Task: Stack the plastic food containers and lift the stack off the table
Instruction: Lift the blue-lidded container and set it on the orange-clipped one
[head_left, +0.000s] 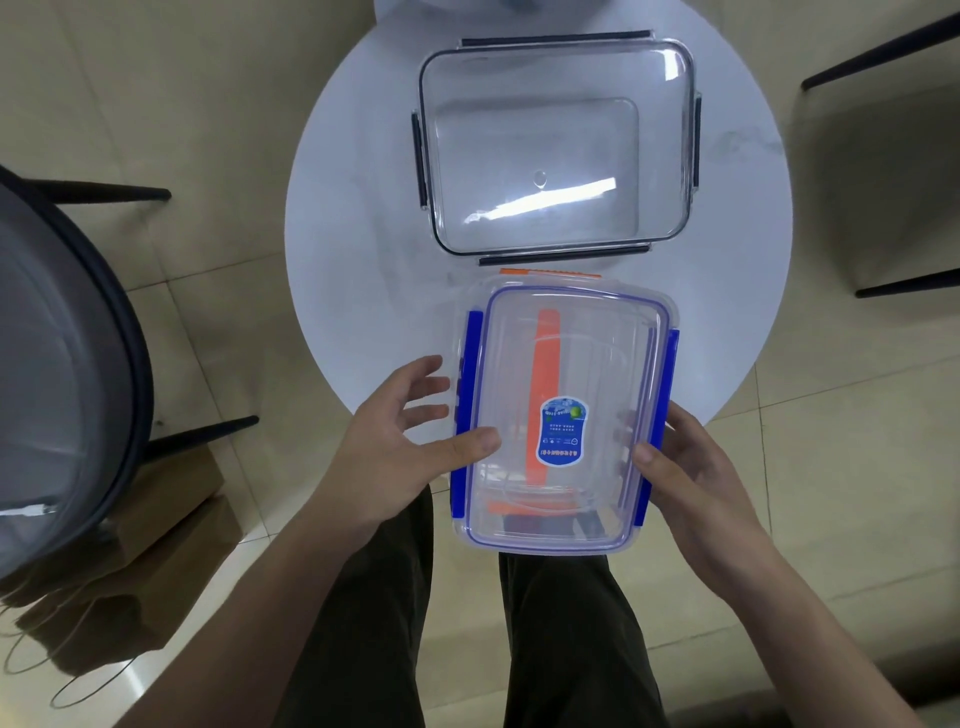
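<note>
Down at the near edge of the round white table (363, 208), both hands are on the job. The left hand (410, 441) has its thumb pressed on the lid of the blue-clipped container (566, 415) while its fingers are spread loose beside the left blue clip, not wrapped around anything. The right hand (691, 467) clasps the opposite long side, thumb on the lid, fingers tucked behind the right clip. So it's a two-sided hold, firmer on the right by the look of it.

That blue-clipped container overhangs the table's near rim, above the person's knees; whether it rests on the table or is already raised, I can't say. Through its clear lid shows an orange-clipped container (545, 395) nested or stacked beneath, one orange clip running lengthwise and another peeking out at the far end. A blue label sits on the lid. No food in either one, as far as the clear plastic shows.

Further out, just beyond, sits the big clear container with black clips (556, 145), lid on, seemingly empty, flat on the table and apart from the pair.

My read: the stacking is partly done, two together, one still alone. What's left is joining the pair with the large one, most likely setting the small ones on top, then raising the whole stack clear.
</note>
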